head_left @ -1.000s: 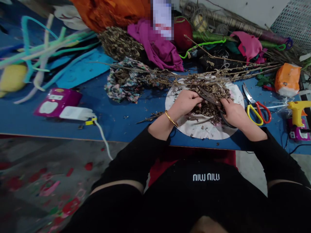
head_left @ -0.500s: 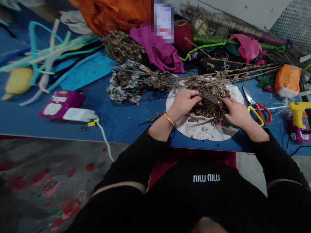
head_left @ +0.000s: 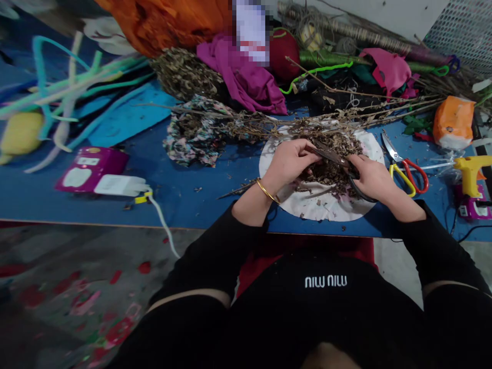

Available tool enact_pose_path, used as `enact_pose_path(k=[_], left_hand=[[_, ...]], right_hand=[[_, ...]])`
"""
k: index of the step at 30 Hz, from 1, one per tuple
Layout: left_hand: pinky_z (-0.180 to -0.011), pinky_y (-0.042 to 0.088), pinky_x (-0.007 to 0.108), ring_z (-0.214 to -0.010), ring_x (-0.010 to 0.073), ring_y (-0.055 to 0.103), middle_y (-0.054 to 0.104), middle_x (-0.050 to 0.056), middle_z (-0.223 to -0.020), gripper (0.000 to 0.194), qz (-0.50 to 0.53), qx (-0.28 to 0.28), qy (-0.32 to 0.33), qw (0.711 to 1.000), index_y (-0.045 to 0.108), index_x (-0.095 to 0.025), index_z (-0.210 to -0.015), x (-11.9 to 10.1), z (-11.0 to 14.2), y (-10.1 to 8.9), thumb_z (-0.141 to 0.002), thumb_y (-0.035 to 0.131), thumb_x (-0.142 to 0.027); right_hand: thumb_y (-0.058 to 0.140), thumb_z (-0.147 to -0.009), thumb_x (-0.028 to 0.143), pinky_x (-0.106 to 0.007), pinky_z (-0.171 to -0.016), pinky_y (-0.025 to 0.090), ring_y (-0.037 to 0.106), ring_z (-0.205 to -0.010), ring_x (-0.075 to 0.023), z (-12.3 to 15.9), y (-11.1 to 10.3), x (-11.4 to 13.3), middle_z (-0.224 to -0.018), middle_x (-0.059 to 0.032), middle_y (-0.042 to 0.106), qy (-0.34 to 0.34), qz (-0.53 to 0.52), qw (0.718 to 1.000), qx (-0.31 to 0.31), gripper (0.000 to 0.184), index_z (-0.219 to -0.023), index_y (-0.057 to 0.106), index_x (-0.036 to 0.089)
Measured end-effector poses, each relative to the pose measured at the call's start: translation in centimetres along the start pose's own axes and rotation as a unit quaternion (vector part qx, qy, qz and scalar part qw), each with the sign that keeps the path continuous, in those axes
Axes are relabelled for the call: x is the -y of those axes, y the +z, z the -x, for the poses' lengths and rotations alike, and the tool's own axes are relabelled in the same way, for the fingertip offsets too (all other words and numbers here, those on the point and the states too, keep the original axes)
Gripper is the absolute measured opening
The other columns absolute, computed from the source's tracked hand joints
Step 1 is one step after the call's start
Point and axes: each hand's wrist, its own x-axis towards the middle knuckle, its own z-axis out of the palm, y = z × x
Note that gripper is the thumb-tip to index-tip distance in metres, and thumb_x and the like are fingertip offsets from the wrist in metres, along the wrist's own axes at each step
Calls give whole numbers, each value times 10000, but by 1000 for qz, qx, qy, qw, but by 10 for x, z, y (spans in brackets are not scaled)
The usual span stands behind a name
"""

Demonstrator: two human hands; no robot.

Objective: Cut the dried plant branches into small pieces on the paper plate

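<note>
My right hand (head_left: 371, 177) is closed around the black handles of a pair of dark scissors (head_left: 331, 155), whose blades point left. Close to the blade tips, the fingers of my left hand (head_left: 291, 160) are pinched together; what they hold is too small to make out, perhaps a bit of dry plant. Both hands are over a heap of dried, crumbled leaves (head_left: 334, 179) on a round white cloth (head_left: 326, 210). Long dry stems (head_left: 369, 115) lie across the cloth's far edge.
On the right lie red-and-yellow-handled scissors (head_left: 407, 171), a yellow glue gun (head_left: 471, 171) and an orange packet (head_left: 454, 122). Patterned fabric (head_left: 192, 136), purple cloth (head_left: 242, 77), a purple box (head_left: 92, 169) and pipe-like coloured strips (head_left: 69, 97) are to the left on the blue table (head_left: 184, 202).
The view has shifted slightly, so the table things appear a little further left. Both hands stay at the leaf heap, and the scissors' blades look closer together.
</note>
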Motion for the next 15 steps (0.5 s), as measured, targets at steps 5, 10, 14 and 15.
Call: enact_pose_path(k=[5,10,14,15], left_hand=[[-548,404,248,-546,139,601,687,16,-632,252,-168,-16,46,985,712,-186,-771,0,3,-11,-901,613,-377],[-509,398,237,-463,111,558,634,9,-571,335,-119,13,16,993,636,-182,-630,0,6,-14,-910,560,-350],[-527,404,236,-558,138,579,624,16,-565,287,-115,-25,39,992,689,-182,-646,2,4,-14,-863,601,-349],[-535,405,238,-559,138,575,624,14,-565,278,-117,-27,39,992,696,-181,-650,2,3,-14,-859,603,-340]], right_hand=[[441,-893,313,-353,-667,346,595,-861,-278,-1,-1,-4,-1106,-160,687,14,-2,1000,-1,455,-1293,609,174],[424,-904,309,-341,-665,313,586,-857,-260,-2,-1,-5,-1091,-151,675,15,0,1000,5,435,-1277,601,173],[426,-898,285,-336,-666,307,594,-855,-256,-2,0,-3,-1071,-157,681,28,9,999,14,426,-1264,604,158],[426,-898,285,-335,-666,308,596,-857,-257,-2,0,-3,-1071,-157,683,27,10,999,15,429,-1267,604,157]])
